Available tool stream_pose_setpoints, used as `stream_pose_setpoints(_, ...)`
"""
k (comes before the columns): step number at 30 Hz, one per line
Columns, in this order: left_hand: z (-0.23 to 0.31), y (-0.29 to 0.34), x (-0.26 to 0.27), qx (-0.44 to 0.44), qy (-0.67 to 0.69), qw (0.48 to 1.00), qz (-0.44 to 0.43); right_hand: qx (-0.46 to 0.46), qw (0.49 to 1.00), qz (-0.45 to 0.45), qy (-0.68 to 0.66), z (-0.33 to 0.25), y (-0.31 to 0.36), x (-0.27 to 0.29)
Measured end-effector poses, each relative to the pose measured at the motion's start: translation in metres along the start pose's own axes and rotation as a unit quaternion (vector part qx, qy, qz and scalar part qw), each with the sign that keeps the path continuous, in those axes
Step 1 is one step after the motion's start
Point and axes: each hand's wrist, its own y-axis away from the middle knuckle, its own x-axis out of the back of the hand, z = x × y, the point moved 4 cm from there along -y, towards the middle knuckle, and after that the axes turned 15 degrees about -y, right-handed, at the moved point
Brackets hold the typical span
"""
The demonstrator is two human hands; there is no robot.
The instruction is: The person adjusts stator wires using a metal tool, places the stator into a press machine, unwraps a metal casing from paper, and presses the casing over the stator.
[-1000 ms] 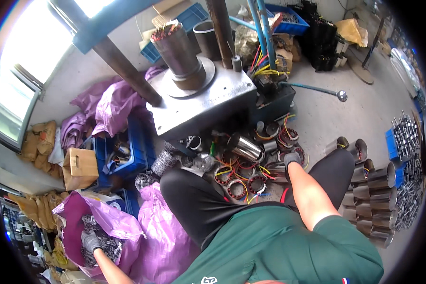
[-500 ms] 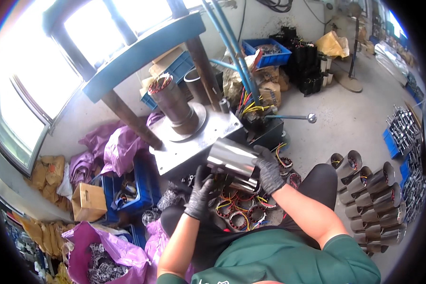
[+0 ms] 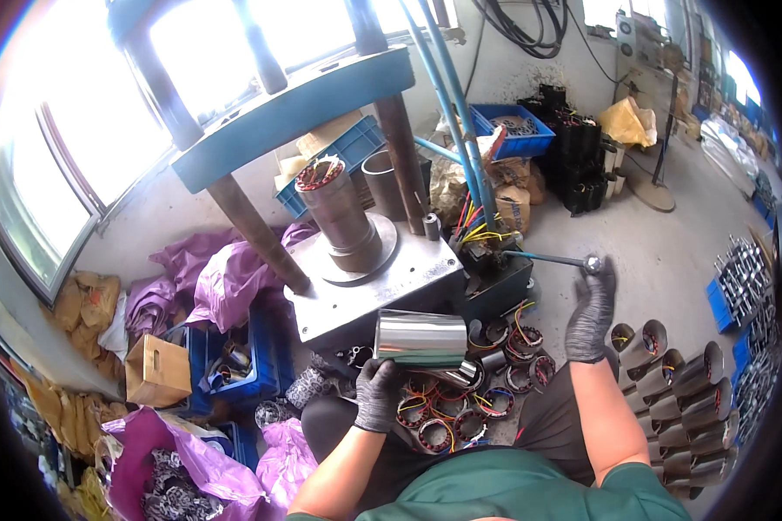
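My left hand (image 3: 379,392), in a dark glove, holds a shiny steel tube (image 3: 421,339) lying sideways just in front of the grey press plate (image 3: 369,291). On that plate stands a tall metal mandrel (image 3: 343,217) topped by a stator with copper windings (image 3: 321,174). My right hand (image 3: 591,314), also gloved, reaches out to the right and closes around the ball end of the press's long lever (image 3: 552,259). Below the tube, between my knees, lie several wound stators (image 3: 460,417) with coloured wires.
Rows of steel tubes (image 3: 682,382) lie on the floor at my right. Purple plastic bags (image 3: 217,286) and blue crates (image 3: 235,365) crowd the left, with a cardboard box (image 3: 156,369). Blue hoses (image 3: 447,113) rise beside the press column (image 3: 400,148). A blue bin (image 3: 517,128) stands behind.
My right hand has let go of the steel tube and moved right onto the lever's ball end. The left hand now holds the tube alone. The view has tilted upward.
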Motion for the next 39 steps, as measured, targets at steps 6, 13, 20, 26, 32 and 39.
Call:
stream_pose_setpoints(6,0.005,-0.016,0.032,-0.025,0.174,0.984,0.018,0.220,0.907,-0.267,0.239,0.020,-0.004,-0.062)
stream_pose_setpoints(13,0.082,-0.040,0.051,-0.151,0.091,0.979,0.104,0.302,0.889,-0.204,0.277,0.053,-0.112,-0.145)
stream_pose_setpoints(20,0.215,-0.111,0.065,-0.307,-0.118,0.931,0.161,0.259,0.919,-0.196,0.225,0.063,-0.116,-0.150)
stream_pose_setpoints(26,0.274,-0.163,0.064,-0.285,-0.095,0.932,0.201,0.200,0.945,-0.190,0.175,0.061,-0.110,-0.156)
stream_pose_setpoints(32,0.303,-0.196,0.042,-0.285,-0.100,0.922,0.242,0.225,0.939,-0.179,0.188,0.061,-0.110,-0.155)
stream_pose_setpoints(39,0.339,-0.251,0.047,-0.231,-0.149,0.939,0.206,0.216,0.944,-0.175,0.179,0.058,-0.112,-0.146)
